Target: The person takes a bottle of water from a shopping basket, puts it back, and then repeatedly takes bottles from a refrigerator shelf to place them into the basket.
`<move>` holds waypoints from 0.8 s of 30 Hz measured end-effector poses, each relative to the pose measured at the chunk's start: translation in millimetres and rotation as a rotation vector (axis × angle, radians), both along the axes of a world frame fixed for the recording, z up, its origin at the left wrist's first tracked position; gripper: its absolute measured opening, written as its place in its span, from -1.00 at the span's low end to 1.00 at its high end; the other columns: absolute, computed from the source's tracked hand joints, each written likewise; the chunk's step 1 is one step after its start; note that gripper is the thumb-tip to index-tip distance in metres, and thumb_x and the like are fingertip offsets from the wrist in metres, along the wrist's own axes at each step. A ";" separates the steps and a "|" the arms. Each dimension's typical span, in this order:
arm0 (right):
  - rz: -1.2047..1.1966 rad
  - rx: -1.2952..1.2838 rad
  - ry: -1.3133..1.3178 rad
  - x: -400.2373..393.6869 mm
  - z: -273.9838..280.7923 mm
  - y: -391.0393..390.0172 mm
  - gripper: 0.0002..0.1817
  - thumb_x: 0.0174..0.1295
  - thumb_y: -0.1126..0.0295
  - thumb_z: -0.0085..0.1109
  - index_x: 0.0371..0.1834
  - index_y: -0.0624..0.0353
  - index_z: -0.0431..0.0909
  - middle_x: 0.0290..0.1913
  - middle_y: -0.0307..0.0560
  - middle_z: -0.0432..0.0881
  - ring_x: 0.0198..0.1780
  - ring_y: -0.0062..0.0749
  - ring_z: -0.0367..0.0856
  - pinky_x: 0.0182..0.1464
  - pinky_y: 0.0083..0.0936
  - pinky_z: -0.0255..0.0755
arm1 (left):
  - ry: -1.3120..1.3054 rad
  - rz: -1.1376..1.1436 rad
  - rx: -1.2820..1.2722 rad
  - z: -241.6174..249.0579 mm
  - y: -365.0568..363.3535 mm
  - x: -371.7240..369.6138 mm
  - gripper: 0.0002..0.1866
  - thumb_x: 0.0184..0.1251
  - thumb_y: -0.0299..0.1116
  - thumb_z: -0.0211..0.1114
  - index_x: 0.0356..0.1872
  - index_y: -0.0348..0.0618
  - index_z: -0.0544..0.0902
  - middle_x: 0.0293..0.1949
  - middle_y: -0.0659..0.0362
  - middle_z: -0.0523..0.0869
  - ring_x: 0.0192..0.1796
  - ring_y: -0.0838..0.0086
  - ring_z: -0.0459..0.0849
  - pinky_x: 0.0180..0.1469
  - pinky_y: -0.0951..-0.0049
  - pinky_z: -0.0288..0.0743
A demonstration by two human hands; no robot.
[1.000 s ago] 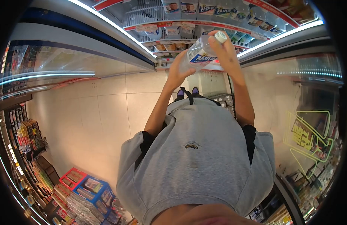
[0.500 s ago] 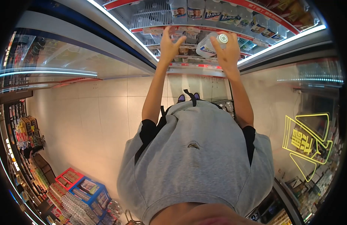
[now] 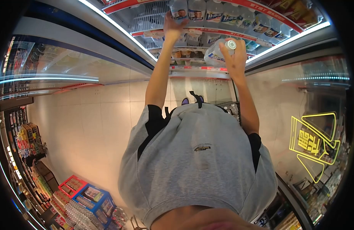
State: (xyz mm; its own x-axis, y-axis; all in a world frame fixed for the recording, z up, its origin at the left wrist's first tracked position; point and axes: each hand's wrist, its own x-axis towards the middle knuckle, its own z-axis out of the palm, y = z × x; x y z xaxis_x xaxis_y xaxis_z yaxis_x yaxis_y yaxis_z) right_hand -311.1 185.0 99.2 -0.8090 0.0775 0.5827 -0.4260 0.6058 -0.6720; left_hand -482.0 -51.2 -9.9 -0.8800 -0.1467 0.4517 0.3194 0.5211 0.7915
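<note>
My right hand [image 3: 235,57] is closed around the neck end of a clear plastic bottle [image 3: 214,53] with a white cap and a blue-and-white label. This bottle is tilted, with its base toward the left, in front of the lower cooler shelves. Farther up on the left, my left hand [image 3: 174,28] is at a labelled drink bottle [image 3: 179,10], the leftmost in a row on the upper shelf. Its fingers lie along the bottle's left side and its thumb is at the lower right; part of the grip is hidden.
More bottles [image 3: 214,11] line the wire shelf [image 3: 148,19], which has a red price strip [image 3: 207,30] at its front. A glass cooler door [image 3: 89,57] stands at the left. Blue and red crates [image 3: 94,195] with stacked bottles are at the lower left.
My left hand has moved up from in front of the shelf edge to the leftmost bottle. My right hand has shifted slightly down and right with its bottle.
</note>
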 end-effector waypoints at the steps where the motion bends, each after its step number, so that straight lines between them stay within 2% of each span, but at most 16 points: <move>1: 0.006 -0.007 0.016 -1.7 2.2 -1.2 -0.66 0.19 0.18 0.33 -0.13 0.22 0.59 -0.27 -0.05 0.44 -0.26 -0.22 0.48 -0.20 -0.36 0.36 | 0.008 0.004 -0.002 -1.5 -0.2 -1.0 -0.06 -0.07 0.00 0.57 0.27 -0.31 0.31 0.09 -0.11 0.53 0.13 -0.03 0.55 0.08 0.09 0.47; 9: 0.121 -0.016 0.161 -35.2 30.3 -23.8 -0.66 0.18 0.20 0.34 -0.12 0.20 0.59 -0.24 -0.06 0.45 -0.21 -0.20 0.48 -0.14 -0.38 0.37 | 0.047 0.071 -0.067 -0.6 1.5 -0.4 -0.09 -0.06 0.02 0.56 0.23 -0.31 0.35 0.06 -0.10 0.54 0.10 -0.02 0.56 0.04 0.08 0.49; 14: 0.200 0.036 0.277 -72.8 26.5 -44.1 -0.65 0.17 0.18 0.35 -0.12 0.19 0.58 -0.24 -0.06 0.46 -0.18 -0.18 0.47 -0.11 -0.35 0.36 | 0.023 0.149 -0.127 9.8 7.9 6.0 -0.10 -0.05 0.04 0.53 0.24 -0.30 0.34 0.04 -0.09 0.55 0.08 -0.02 0.57 0.04 0.06 0.48; 18: 0.236 0.059 0.345 -91.2 25.8 -51.0 -0.61 0.16 0.12 0.37 -0.12 0.18 0.58 -0.25 -0.09 0.45 -0.19 -0.18 0.45 -0.10 -0.32 0.36 | -0.022 0.095 -0.143 11.5 3.9 2.7 -0.11 -0.04 0.03 0.52 0.24 -0.29 0.33 0.06 -0.09 0.55 0.08 -0.01 0.59 0.05 0.07 0.49; 20: 0.236 0.101 0.376 -95.7 25.8 -51.3 -0.64 0.16 0.17 0.38 -0.11 0.17 0.58 -0.25 -0.08 0.47 -0.20 -0.18 0.48 -0.13 -0.36 0.37 | -0.022 0.066 -0.178 7.1 -1.2 -1.5 -0.12 -0.04 0.01 0.52 0.24 -0.28 0.33 0.06 -0.10 0.55 0.08 0.01 0.60 0.05 0.07 0.49; 23: 0.222 0.123 0.395 -104.6 21.6 -49.1 -0.64 0.16 0.18 0.39 -0.10 0.17 0.58 -0.25 -0.06 0.48 -0.21 -0.17 0.50 -0.15 -0.37 0.38 | -0.159 -0.138 0.028 38.2 -13.2 17.9 -0.13 -0.05 0.00 0.55 0.22 -0.28 0.33 0.07 -0.12 0.55 0.10 0.04 0.61 0.06 0.10 0.48; 24: 0.214 0.125 0.397 -108.6 20.2 -48.1 -0.64 0.16 0.18 0.39 -0.10 0.17 0.58 -0.26 -0.06 0.48 -0.22 -0.16 0.50 -0.15 -0.36 0.38 | -0.168 -0.169 0.031 31.4 -20.9 11.8 -0.13 -0.06 -0.02 0.56 0.21 -0.28 0.33 0.05 -0.11 0.56 0.09 0.06 0.61 0.06 0.12 0.48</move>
State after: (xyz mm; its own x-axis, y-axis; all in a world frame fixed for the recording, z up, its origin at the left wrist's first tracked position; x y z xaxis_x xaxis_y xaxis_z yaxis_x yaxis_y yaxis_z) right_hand -419.6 136.8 119.3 -0.5116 -0.1577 0.8446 -0.7597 0.5424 -0.3588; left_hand -470.2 -72.0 21.5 -0.9558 -0.0021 0.2942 0.2624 0.4457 0.8558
